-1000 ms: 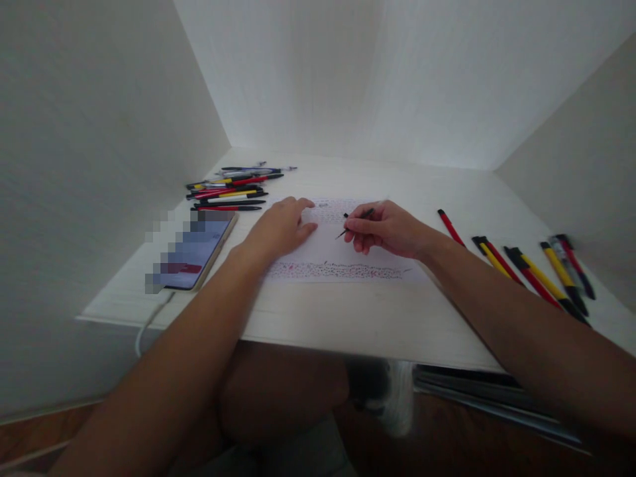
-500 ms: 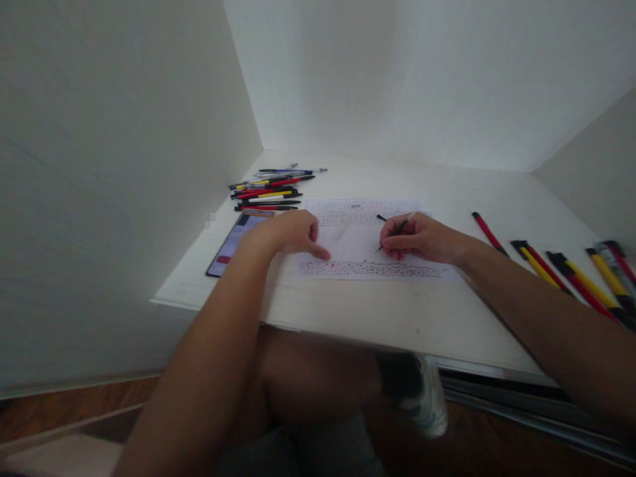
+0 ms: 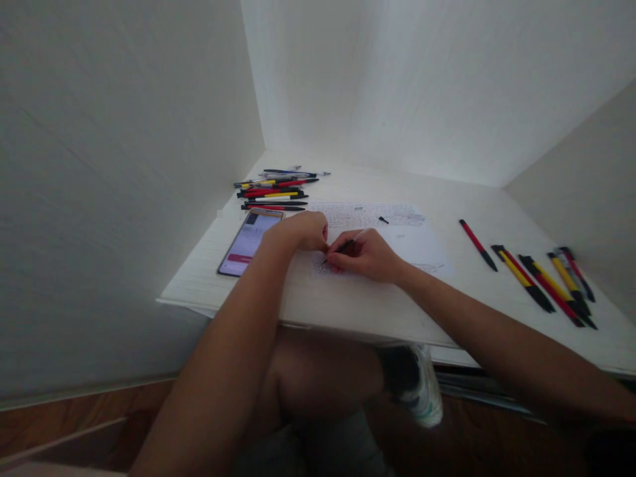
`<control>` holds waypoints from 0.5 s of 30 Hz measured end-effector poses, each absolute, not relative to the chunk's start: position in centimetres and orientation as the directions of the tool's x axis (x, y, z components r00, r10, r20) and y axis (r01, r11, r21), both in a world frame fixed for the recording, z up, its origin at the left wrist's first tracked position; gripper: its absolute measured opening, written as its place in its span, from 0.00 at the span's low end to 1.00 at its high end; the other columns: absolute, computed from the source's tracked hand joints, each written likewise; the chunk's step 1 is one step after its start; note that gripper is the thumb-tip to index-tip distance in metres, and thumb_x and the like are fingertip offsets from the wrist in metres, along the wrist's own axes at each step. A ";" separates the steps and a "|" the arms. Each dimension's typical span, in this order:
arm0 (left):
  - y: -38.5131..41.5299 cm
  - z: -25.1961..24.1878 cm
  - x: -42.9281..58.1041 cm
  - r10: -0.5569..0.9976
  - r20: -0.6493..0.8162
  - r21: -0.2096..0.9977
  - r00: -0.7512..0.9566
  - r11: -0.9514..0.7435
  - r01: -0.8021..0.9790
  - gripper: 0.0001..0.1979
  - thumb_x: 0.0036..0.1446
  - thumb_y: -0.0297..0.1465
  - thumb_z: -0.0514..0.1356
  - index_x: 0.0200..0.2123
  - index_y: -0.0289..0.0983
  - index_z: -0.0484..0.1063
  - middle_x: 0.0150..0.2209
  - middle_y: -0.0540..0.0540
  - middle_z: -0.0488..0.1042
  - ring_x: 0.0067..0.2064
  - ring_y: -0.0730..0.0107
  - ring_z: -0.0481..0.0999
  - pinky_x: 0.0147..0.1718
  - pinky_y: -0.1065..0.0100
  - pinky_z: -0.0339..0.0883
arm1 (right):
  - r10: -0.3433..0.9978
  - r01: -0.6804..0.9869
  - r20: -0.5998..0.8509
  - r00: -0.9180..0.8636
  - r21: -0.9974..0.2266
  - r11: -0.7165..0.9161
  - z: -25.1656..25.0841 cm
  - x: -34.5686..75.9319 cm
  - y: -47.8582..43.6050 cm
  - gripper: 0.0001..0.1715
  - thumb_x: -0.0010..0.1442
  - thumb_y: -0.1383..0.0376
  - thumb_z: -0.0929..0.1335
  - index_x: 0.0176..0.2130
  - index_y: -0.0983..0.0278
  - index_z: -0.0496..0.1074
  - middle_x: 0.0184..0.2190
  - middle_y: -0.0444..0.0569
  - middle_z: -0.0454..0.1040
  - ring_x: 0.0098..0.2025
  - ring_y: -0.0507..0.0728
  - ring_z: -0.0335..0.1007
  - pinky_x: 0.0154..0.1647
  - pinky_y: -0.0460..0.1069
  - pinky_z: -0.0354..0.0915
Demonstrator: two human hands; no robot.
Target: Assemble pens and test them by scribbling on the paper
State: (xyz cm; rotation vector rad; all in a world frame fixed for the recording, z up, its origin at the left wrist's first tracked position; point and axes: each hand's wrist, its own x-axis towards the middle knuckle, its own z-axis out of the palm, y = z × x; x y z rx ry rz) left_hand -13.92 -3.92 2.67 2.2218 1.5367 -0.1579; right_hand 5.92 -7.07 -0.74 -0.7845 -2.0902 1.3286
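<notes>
Our right hand (image 3: 366,257) is sliding near our left hand (image 3: 311,230) (grip unclear), pinching a pen (image 3: 345,246) over paper (image 3: 417,245) written up top, blank midway.

You have a white desk (image 3: 348,301) in front of you. On its left part you see a heap of pens (image 3: 275,192), black, red, yellow, white and blue, some crossing others. The phone (image 3: 241,245) lies just on your side of them, face up with its screen lit. The paper (image 3: 417,245) lies flat in the middle. To your right, a red pen (image 3: 477,245) lies by itself, and beyond it several slanting pens (image 3: 524,278) lie side by side.
</notes>
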 end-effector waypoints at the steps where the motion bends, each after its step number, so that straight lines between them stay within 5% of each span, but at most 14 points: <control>1: -3.9 2.7 -13.9 0.863 -0.333 0.277 0.380 -0.296 0.914 0.19 0.48 0.39 0.69 0.43 0.38 0.83 0.39 0.42 0.83 0.36 0.61 0.78 0.30 0.67 0.64 | 0.716 0.193 0.155 -0.681 -0.905 0.380 -0.9 5.6 -7.1 0.14 0.59 0.57 0.75 0.35 0.66 0.78 0.26 0.48 0.79 0.26 0.52 0.74 0.28 0.48 0.68; 15: -4.0 4.5 -13.8 0.869 -0.364 0.272 0.335 -0.245 0.931 0.25 0.44 0.47 0.72 0.45 0.41 0.84 0.35 0.43 0.82 0.46 0.53 0.79 0.46 0.63 0.68 | 0.755 0.359 0.193 -0.627 -0.788 0.500 -0.8 7.1 -7.7 0.12 0.60 0.58 0.74 0.36 0.66 0.79 0.23 0.46 0.75 0.23 0.50 0.65 0.25 0.48 0.57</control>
